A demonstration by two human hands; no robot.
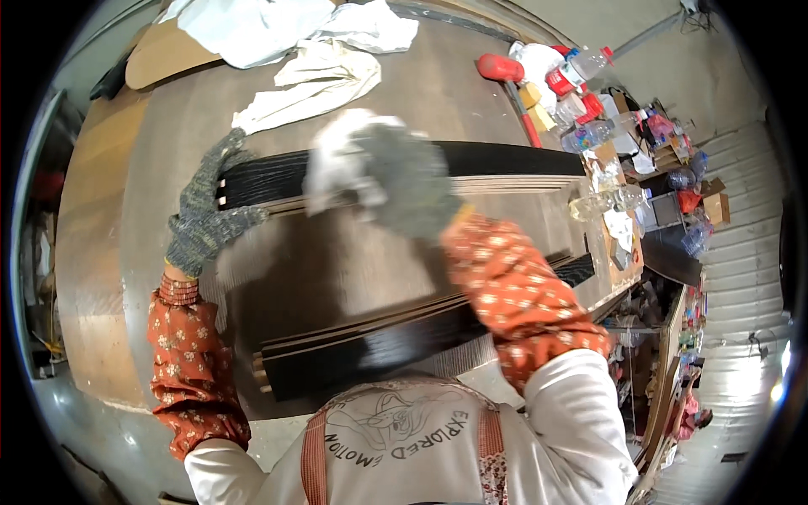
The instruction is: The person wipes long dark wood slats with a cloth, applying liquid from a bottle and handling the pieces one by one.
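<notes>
A long black wood-grained board (513, 158) lies across the far part of the worktable, on top of several more boards with pale edges. My left hand (200, 220), in a grey knitted glove, is braced round the board's left end, fingers at the far edge and thumb at the near edge. My right hand (406, 178), also gloved and smeared by motion, holds a crumpled white cloth (334, 164) over the middle of the board's black face. Nearer my body lies a second stack of black boards (370, 349), partly hidden by my right forearm.
White cloths (324, 80) and cardboard (168, 55) lie at the worktable's (471, 93) far left. A red-headed mallet (501, 69) rests at the far right. Plastic bottles (602, 202) and clutter line the right edge, beside shelves of mixed items.
</notes>
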